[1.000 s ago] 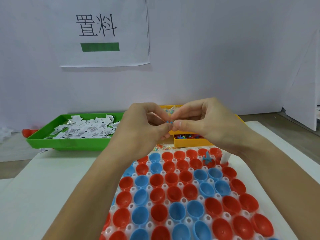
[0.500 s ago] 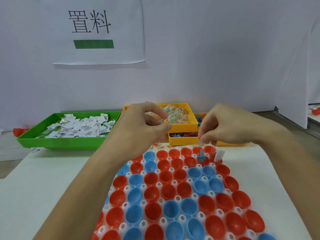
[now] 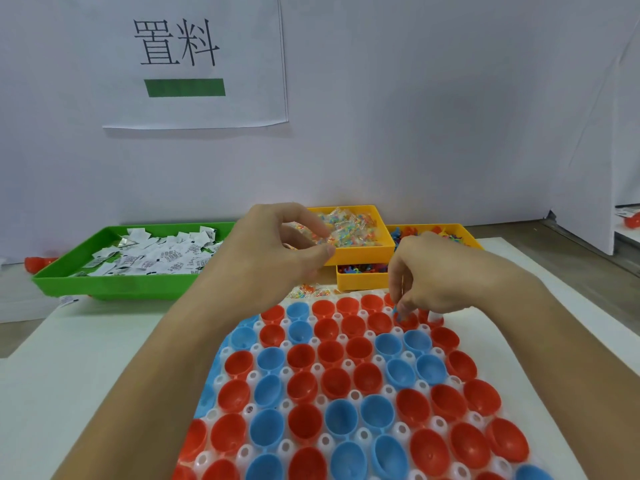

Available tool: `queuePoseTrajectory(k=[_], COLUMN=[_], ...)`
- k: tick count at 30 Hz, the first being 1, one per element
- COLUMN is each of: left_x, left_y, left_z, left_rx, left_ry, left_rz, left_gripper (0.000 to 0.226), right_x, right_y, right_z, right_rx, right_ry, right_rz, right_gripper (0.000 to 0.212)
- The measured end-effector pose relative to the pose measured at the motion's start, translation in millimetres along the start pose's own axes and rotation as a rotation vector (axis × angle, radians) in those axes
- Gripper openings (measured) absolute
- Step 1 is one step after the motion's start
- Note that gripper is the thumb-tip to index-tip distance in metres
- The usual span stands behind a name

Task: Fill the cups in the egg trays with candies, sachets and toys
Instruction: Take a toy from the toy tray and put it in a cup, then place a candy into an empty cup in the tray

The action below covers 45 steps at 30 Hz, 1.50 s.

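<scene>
Directly beneath my right hand (image 3: 446, 275), whose fingers (image 3: 401, 306) pinch a small blue toy (image 3: 398, 315), sits a red cup (image 3: 407, 320). My left hand (image 3: 277, 251) hovers farther off, loosely curled, holding nothing I can see.

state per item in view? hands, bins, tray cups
left hand: raised near the candy bin, fingers curled, contents unclear
right hand: lowering a small blue toy into a far-row red cup
green tray: holds sachets
candy bin: full
egg tray: near cups empty
</scene>
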State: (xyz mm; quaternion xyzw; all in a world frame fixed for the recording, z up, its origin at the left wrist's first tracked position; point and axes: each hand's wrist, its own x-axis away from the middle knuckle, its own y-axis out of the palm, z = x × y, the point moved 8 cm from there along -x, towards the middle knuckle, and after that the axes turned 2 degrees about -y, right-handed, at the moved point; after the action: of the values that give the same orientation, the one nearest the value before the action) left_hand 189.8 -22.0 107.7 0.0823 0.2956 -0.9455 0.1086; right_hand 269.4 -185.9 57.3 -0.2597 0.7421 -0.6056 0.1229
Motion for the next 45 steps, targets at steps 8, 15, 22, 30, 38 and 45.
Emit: queuePoseTrajectory(k=[8, 15, 22, 30, 38, 45], left_x=[-3, -3, 4, -10, -73, -86], left_y=[-34, -85, -122, -119, -96, -91], left_z=[-16, -57, -108, -110, -134, -144], left_rx=[0.038, 0.047, -0.087, -0.399, -0.706, -0.811], left_ry=[-0.070, -0.166, -0.293, -0.265, -0.357, -0.365], left_rz=[0.096, 0.289, 0.472, 0.516, 0.162, 0.122], left_gripper=[0.006, 0.004, 0.013, 0.014, 0.012, 0.014], right_x=[1, 1, 2, 1, 4, 2], right_y=[3, 1, -3, -3, -4, -7], right_z=[-4, -5, -7, -2, -2, 2], right_rx=[0.014, 0.020, 0.042, 0.022, -0.004, -0.007], right_ry=[0.012, 0.029, 0.008, 0.012, 0.009, 0.002], right_rz=[0.006, 0.014, 0.038, 0.032, 0.030, 0.048], right_gripper=[0.012, 0.017, 0.008, 0.015, 0.016, 0.016])
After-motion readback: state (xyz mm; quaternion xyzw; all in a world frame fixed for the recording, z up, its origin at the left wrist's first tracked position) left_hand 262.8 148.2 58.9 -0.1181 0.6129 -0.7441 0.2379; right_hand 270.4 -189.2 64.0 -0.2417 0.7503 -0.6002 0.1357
